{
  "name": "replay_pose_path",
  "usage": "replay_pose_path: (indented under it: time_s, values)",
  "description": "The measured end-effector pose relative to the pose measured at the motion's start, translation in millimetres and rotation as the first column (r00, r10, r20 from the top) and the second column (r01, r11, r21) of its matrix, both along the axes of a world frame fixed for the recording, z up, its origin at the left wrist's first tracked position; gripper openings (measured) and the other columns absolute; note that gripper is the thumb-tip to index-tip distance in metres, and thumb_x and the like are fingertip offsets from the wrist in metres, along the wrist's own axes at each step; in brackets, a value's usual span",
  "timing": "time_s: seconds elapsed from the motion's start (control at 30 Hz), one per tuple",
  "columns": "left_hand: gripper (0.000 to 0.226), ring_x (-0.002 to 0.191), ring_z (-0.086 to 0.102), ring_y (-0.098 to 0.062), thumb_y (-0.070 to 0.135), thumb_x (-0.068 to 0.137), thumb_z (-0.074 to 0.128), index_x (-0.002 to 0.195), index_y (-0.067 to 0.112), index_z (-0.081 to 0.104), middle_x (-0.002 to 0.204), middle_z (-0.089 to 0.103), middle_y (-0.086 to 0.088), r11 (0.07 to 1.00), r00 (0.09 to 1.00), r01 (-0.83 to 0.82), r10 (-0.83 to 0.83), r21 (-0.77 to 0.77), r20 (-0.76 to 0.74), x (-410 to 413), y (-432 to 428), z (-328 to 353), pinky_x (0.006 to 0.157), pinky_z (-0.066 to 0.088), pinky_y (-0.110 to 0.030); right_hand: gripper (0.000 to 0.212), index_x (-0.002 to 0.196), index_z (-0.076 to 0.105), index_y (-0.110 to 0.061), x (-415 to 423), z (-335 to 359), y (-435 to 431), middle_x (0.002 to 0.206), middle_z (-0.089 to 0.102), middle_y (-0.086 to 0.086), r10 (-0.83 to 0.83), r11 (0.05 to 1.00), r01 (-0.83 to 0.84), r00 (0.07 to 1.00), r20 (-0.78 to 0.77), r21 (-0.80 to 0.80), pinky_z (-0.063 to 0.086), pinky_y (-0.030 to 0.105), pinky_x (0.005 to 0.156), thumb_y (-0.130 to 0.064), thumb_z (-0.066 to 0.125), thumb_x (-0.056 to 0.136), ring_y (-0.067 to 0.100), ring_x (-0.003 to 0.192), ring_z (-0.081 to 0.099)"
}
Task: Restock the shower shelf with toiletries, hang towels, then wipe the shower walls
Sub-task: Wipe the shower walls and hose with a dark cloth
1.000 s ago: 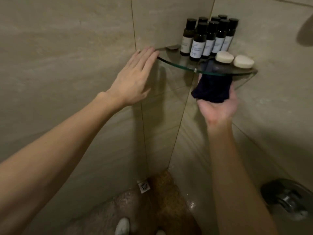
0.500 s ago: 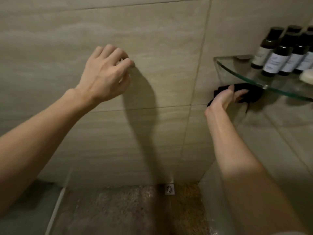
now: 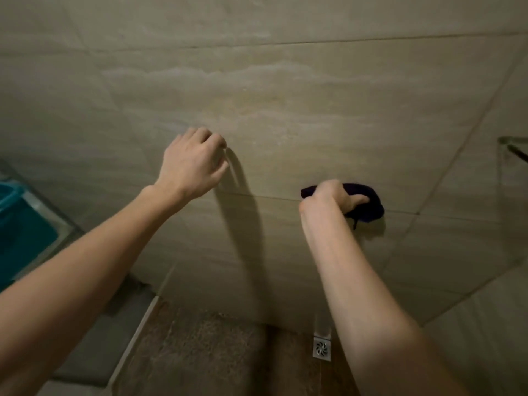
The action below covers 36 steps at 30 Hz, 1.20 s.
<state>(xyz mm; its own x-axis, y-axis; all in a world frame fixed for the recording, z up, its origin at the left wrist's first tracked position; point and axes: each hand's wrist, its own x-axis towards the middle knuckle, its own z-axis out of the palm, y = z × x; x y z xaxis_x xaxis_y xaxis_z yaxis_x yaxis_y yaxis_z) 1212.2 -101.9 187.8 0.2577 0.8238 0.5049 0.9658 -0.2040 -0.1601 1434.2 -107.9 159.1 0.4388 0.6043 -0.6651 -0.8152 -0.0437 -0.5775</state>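
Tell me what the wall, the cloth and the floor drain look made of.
Wall: likely glazed stone-look tile, beige veining, thin grout lines, soft sheen.
Cloth: dark soft fabric, bunched under the right hand.
Floor drain: seemingly metal, pale grey with cut slots.

Left hand, frame centre-left: fingers curled, holding nothing, close against beige tiled wall, shadow falling below. Right hand, centre-right: grips dark cloth, presses it to wall on horizontal grout line. Glass shelf edge at right border. Teal object at left border, behind glass. Square floor drain at lower centre, at wall's foot, on brown pebbled floor.
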Motion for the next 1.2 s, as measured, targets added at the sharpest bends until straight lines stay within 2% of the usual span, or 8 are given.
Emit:
replay_pose_path:
  time_s: [0.13, 0.3, 0.43, 0.6, 0.73, 0.83, 0.93, 1.2]
  values:
    - [0.026, 0.101, 0.059, -0.032, 0.037, 0.091, 0.057, 0.107, 0.019, 0.066, 0.106, 0.064, -0.008, 0.999, 0.995, -0.013, 0.016, -0.034, 0.096, -33.6, 1.6, -12.7, 0.08, 0.049, -0.041, 0.067, 0.147, 0.04, -0.028, -14.7, 17.0, -5.8, 0.153, 0.043, 0.006, 0.115, 0.991, -0.119, 0.992, 0.061, 0.068, 0.054, 0.029, 0.056, 0.006, 0.027, 0.09, 0.025, 0.109, 0.058]
    - [0.023, 0.103, 0.06, -0.027, 0.038, 0.091, 0.055, 0.104, 0.022, 0.067, 0.105, 0.066, -0.003, 0.999, 0.979, 0.014, -0.006, -0.035, 0.206, -78.3, 9.6, -17.5, 0.074, 0.05, -0.037, 0.083, 0.159, 0.023, -0.032, -57.3, 34.9, -0.8, 0.16, 0.033, -0.006, -0.232, 0.933, 0.068, 0.863, 0.448, 0.353, 0.037, 0.021, 0.11, 0.012, 0.034, 0.088, 0.009, 0.127, 0.047]
    - [0.021, 0.104, 0.062, -0.026, 0.038, 0.091, 0.055, 0.102, 0.025, 0.066, 0.104, 0.067, -0.001, 0.999, 0.959, 0.031, -0.022, -0.024, 0.282, -125.7, 17.4, -10.9, 0.075, 0.051, -0.037, 0.069, 0.158, 0.029, -0.016, -113.7, 18.8, 12.8, 0.166, 0.022, 0.007, -0.287, 0.926, -0.009, 0.631, 0.721, 0.377, 0.019, -0.001, 0.106, 0.012, 0.039, 0.095, 0.018, 0.15, 0.027]
    - [0.021, 0.103, 0.064, -0.021, 0.038, 0.089, 0.057, 0.104, 0.027, 0.068, 0.104, 0.07, 0.004, 0.992, 0.906, 0.034, 0.022, -0.122, 0.424, -194.1, 11.5, -9.7, 0.08, 0.052, -0.035, 0.064, 0.154, 0.037, -0.024, -223.8, -7.9, 18.3, 0.164, 0.028, 0.006, -0.21, 0.938, -0.21, 0.284, 0.936, 0.274, 0.026, 0.027, 0.118, 0.003, 0.044, 0.096, 0.018, 0.152, 0.024]
    - [0.023, 0.093, 0.067, -0.013, 0.042, 0.087, 0.059, 0.101, 0.029, 0.071, 0.099, 0.073, 0.012, 0.969, 0.756, 0.069, 0.103, -0.236, 0.646, -248.8, -1.6, -20.6, 0.086, 0.053, -0.031, 0.064, 0.152, 0.042, -0.022, -309.5, -16.6, 13.9, 0.16, 0.035, 0.008, -0.138, 0.89, -0.408, 0.185, 0.973, 0.204, 0.029, 0.031, 0.119, 0.004, 0.047, 0.094, 0.019, 0.15, 0.028]
    - [0.018, 0.092, 0.068, -0.011, 0.034, 0.093, 0.063, 0.102, 0.023, 0.074, 0.098, 0.075, 0.008, 0.965, 0.623, 0.075, 0.152, -0.252, 0.767, -288.3, -12.0, -31.9, 0.084, 0.048, -0.024, 0.061, 0.148, 0.049, -0.021, -363.8, -8.4, 10.9, 0.152, 0.049, 0.006, 0.067, 0.746, -0.647, 0.313, 0.947, 0.161, 0.034, 0.023, 0.11, 0.007, 0.049, 0.093, 0.019, 0.139, 0.046]
    - [0.024, 0.092, 0.068, -0.012, 0.038, 0.09, 0.062, 0.103, 0.021, 0.073, 0.094, 0.074, 0.007, 0.967, 0.41, 0.036, 0.217, -0.254, 0.886, -330.4, -24.7, -47.3, 0.085, 0.051, -0.028, 0.066, 0.149, 0.046, -0.015, -410.2, 1.4, 11.6, 0.145, 0.056, 0.006, 0.599, 0.457, -0.859, 0.49, 0.634, 0.231, 0.048, 0.032, 0.103, 0.016, 0.046, 0.091, 0.022, 0.122, 0.06]
    - [0.017, 0.068, 0.059, 0.001, 0.028, 0.09, 0.072, 0.104, 0.021, 0.067, 0.08, 0.067, 0.009, 0.91, 0.155, -0.233, 0.384, -0.344, 0.91, -441.3, -114.4, -96.1, 0.068, 0.045, -0.021, 0.041, 0.125, 0.067, -0.014, -503.7, -45.6, 5.3, 0.119, 0.073, 0.011, 0.958, -0.058, -0.965, 0.019, 0.286, 0.256, 0.055, 0.038, 0.088, -0.004, 0.047, 0.091, 0.028, 0.103, 0.069]
